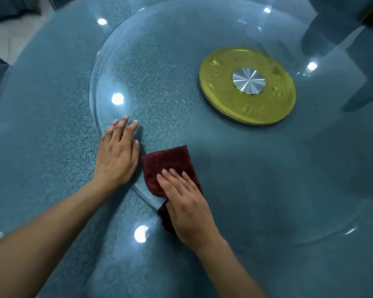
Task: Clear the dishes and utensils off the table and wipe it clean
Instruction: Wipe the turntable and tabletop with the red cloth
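Note:
A dark red cloth (168,163) lies flat on the round glass turntable (159,87) near its front edge. My right hand (186,203) presses down on the cloth with straight fingers. My left hand (116,155) rests flat on the glass just left of the cloth, fingers straight and pointing away from me. The turntable sits on a round table with a blue-green patterned top (41,136). No dishes or utensils show on the table.
A gold disc (267,108) with a silver hub (248,81) marks the turntable's centre, far right of my hands. A dark chair back (340,22) stands beyond the table at the top right. Ceiling lights glare off the glass.

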A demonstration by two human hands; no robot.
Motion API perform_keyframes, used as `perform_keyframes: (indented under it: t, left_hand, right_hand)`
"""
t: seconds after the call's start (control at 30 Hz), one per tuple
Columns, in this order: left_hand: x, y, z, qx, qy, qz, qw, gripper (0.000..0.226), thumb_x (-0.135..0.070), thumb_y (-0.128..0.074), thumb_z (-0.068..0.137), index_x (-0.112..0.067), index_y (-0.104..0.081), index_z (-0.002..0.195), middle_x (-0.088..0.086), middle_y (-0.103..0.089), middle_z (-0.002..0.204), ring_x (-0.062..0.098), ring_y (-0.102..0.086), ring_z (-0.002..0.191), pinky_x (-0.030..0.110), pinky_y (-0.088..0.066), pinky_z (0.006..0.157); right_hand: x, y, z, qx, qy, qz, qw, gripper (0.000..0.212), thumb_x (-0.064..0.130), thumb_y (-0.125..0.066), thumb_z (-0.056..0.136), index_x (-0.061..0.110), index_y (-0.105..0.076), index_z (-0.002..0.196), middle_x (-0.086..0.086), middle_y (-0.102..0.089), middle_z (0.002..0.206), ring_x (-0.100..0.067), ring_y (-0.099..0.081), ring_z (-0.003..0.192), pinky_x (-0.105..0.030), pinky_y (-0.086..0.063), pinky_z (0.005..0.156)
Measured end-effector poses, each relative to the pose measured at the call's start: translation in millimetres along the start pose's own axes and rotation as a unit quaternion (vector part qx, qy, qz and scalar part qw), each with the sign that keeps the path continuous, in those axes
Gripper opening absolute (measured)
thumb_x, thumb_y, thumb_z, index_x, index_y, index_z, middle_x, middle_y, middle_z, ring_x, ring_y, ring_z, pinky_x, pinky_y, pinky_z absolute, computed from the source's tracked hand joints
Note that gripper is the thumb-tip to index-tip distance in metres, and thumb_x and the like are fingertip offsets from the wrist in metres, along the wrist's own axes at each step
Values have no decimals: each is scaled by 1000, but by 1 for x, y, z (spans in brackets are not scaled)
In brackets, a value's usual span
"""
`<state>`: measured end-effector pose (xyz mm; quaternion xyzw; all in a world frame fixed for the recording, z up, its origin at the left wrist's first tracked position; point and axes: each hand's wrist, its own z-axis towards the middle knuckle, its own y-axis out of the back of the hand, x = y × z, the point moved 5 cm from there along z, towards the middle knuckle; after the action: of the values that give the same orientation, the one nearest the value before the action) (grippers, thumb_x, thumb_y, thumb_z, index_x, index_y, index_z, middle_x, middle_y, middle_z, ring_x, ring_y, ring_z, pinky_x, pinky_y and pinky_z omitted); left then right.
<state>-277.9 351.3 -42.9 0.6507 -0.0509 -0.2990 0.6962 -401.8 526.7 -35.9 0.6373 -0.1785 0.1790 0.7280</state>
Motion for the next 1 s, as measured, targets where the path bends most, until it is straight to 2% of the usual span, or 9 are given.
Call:
perform_keyframes:
  t: [0.1,0.23,0.33,0.4,0.5,0.67,0.73,0.87,1.0]
  left_hand:
    - [2,-8,-3,12,14,11,1000,56,-36,-29,101,-13,-42,151,14,-36,160,34,-29,149,49,-20,124]
    - [-9,-12,-18,-10,30,-5,999,54,-33,-32,102,-13,-42,151,13,-36,160,33,-28,150,49,-18,125]
    - [-23,-11,-29,-24,48,-22,998,52,-29,-34,102,-11,-45,150,14,-38,160,34,-30,150,50,-20,124]
    - [-32,-13,-39,-28,59,-34,997,52,-29,-34,103,-11,-46,150,14,-38,160,33,-31,149,50,-21,124]
    - [-39,-10,-50,-26,63,-36,997,51,-31,-34,102,-12,-52,145,11,-44,156,31,-39,145,50,-29,118]
    - [-36,11,-60,-55,19,-123,991,28,-22,-40,101,-14,-62,117,3,-63,122,26,-57,107,36,-41,98]
    - [-31,20,-55,-59,-2,-155,986,22,-17,-44,99,-16,-61,113,2,-58,117,22,-54,105,34,-41,96]
    - [2,23,-26,-68,8,-74,995,33,-20,-43,97,-11,-59,124,10,-54,134,31,-53,116,42,-38,102]
    - [32,14,-5,-41,33,-23,998,47,-26,-37,100,-11,-48,143,13,-42,155,34,-40,140,48,-31,116]
  right_hand:
    - [-72,33,15,-59,-96,-16,994,59,20,-36,90,10,-47,148,-7,-46,153,-21,-38,145,-39,-21,124]
    - [-177,82,59,-145,-277,-43,949,62,20,-32,90,5,-45,148,-14,-43,155,-27,-33,147,-41,-14,125]
    - [-198,90,97,-153,-322,-37,934,66,21,-27,87,3,-44,148,-15,-40,156,-28,-30,148,-42,-11,125]
    - [-170,71,117,-123,-269,-30,955,64,18,-30,87,2,-46,146,-16,-42,155,-29,-33,147,-41,-12,125]
    - [-89,23,121,-53,-87,-18,995,60,15,-36,88,2,-49,144,-15,-47,151,-31,-40,143,-40,-16,124]
    - [-27,-1,80,67,91,-6,994,59,19,-38,92,11,-43,150,-3,-41,157,-15,-29,149,-34,-15,125]
    - [-67,21,80,48,46,-9,998,60,18,-37,91,12,-43,150,-2,-41,157,-15,-31,148,-34,-15,125]
    - [-181,80,109,-74,-187,-20,979,63,18,-33,88,7,-43,150,-11,-40,157,-27,-32,148,-38,-12,125]
    - [-191,80,142,-91,-258,-29,962,66,20,-28,87,2,-43,148,-15,-39,156,-30,-31,148,-41,-12,124]
